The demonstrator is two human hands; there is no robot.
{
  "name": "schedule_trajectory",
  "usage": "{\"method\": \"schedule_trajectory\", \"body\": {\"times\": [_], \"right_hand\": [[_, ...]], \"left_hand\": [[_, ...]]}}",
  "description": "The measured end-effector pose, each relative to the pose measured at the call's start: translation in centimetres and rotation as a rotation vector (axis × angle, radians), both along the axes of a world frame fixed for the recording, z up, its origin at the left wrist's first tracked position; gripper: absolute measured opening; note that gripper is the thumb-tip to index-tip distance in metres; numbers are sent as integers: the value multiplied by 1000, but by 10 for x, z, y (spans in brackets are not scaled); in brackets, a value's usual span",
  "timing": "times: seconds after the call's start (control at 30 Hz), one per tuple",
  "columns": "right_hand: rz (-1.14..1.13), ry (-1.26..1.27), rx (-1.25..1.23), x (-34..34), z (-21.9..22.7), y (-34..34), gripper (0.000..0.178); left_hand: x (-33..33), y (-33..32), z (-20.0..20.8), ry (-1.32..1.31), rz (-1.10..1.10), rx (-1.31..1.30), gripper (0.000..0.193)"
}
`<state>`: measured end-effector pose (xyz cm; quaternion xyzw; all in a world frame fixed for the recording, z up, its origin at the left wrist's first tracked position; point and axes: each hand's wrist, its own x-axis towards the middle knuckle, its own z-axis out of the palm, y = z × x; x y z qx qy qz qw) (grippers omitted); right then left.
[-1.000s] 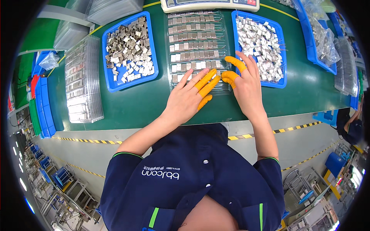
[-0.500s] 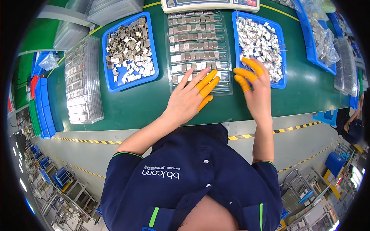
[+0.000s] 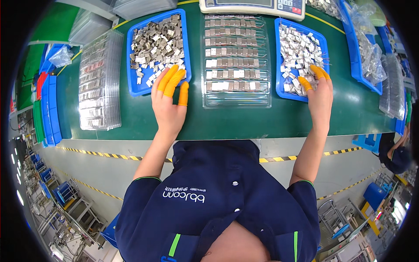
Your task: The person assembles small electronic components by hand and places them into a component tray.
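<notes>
Shifted left hand (image 3: 169, 105) from clear blister tray (image 3: 238, 100) to blue bin (image 3: 185, 46) of grey shells (image 3: 158, 43), thumb spread; right hand (image 3: 321, 97) at binned white wired connectors (image 3: 297, 46), pinch unclear. Probably light, stiff: grip bodies, not wires.

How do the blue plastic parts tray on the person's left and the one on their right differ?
The left blue plastic tray holds mostly grey, blocky pieces; the right blue plastic tray holds mostly white pieces with thin wires. The left tray looks wider here, the right tray narrower. Both have raised rims and loose heaps; the left hand and right hand have fingers over their near ends.
</notes>
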<state>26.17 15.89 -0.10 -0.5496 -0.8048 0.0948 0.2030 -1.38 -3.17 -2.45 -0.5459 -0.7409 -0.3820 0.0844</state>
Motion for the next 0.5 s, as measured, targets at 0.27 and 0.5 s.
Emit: {"method": "schedule_trajectory", "body": {"times": [0.27, 0.5], "right_hand": [[-141, -62, -52, -14, -2, 16, 21], [-226, -173, -6, -3, 1, 26, 17]], "left_hand": [[-39, 0, 9, -33, 189, -33, 20], [-69, 9, 21, -175, 88, -401, 24]]}}
